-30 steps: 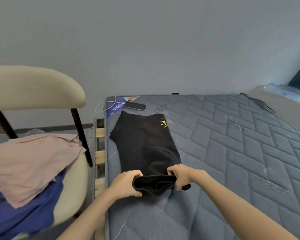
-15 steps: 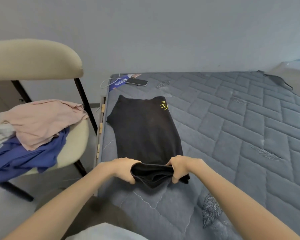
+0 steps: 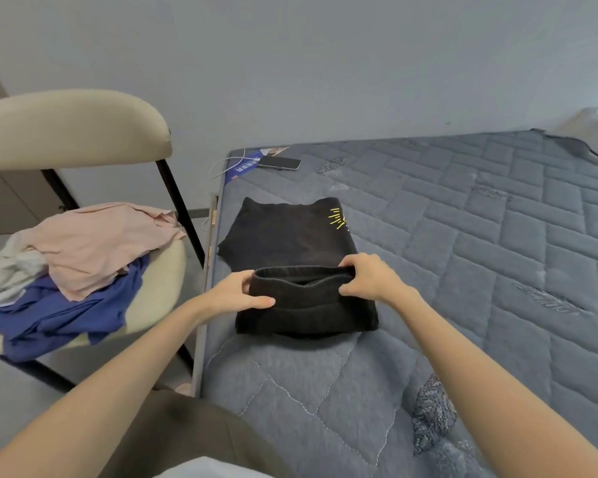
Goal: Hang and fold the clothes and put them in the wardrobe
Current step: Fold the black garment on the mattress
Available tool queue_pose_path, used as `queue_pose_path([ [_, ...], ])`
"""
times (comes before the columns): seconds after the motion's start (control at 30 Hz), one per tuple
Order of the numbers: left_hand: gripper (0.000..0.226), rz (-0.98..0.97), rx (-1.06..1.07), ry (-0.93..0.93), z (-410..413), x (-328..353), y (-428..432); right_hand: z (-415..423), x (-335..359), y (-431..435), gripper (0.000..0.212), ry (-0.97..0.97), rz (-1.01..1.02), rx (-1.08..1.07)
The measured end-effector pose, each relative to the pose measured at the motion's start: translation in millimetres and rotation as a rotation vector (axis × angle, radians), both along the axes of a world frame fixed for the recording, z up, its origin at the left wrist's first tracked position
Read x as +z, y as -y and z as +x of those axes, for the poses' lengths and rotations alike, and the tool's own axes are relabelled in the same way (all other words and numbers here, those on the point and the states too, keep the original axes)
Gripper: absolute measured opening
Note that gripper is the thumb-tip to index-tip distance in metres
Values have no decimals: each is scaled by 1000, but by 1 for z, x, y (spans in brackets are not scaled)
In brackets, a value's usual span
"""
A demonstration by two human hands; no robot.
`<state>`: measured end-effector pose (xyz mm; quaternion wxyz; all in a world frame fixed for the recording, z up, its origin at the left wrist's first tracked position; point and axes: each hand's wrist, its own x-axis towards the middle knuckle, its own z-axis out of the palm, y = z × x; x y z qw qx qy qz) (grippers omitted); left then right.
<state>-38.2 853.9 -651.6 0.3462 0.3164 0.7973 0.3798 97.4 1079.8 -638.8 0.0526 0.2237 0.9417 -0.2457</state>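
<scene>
Where the black garment [image 3: 283, 236] folds over, left hand [image 3: 235, 294] and right hand [image 3: 368, 276] pinch the hem's two ends.

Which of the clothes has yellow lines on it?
The black garment on the mattress, held by the left hand and right hand. The pink cloth, blue cloth and whitish cloth on the chair are plain.

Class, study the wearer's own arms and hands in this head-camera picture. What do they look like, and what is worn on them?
Both forearms are bare as far as the frame shows: no sleeves, cuffs or gloves. The left hand and right hand carry no visible watch, bracelet or ring. At the bottom edge, brownish trousers and a strip of white fabric show.
</scene>
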Motion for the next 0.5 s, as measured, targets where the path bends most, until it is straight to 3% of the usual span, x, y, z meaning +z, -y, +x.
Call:
queue_pose_path([
  [0.2,48,104,340,78,-19,-15,-26,-22,-25,-9,44,-486,-313,-273],
  [0.5,36,149,667,142,-53,-53,-74,-69,-62,-33,48,-542,-375,-388],
])
